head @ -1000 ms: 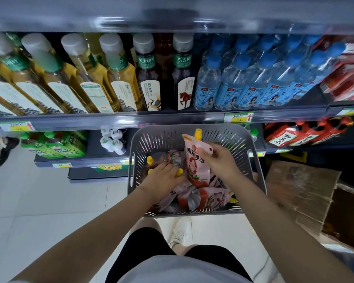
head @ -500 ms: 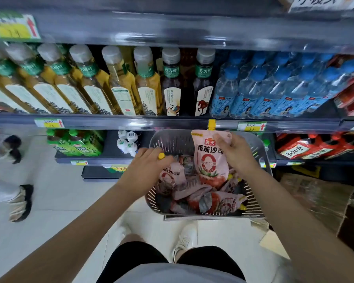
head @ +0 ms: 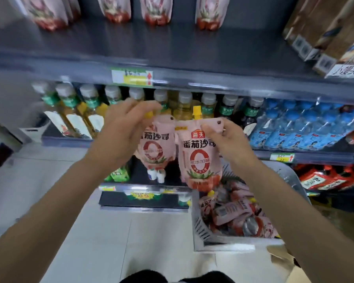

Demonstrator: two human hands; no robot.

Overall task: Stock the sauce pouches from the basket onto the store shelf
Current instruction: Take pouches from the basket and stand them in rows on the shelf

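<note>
Each hand pinched one pouch by its top corner: left hand (head: 121, 129) on the left pouch (head: 154, 149), right hand (head: 225, 139) on the right pouch (head: 200, 158), hanging upright for standing on the shelf (head: 172, 43) above them. The basket (head: 294, 180) sat below the right hand.
</note>
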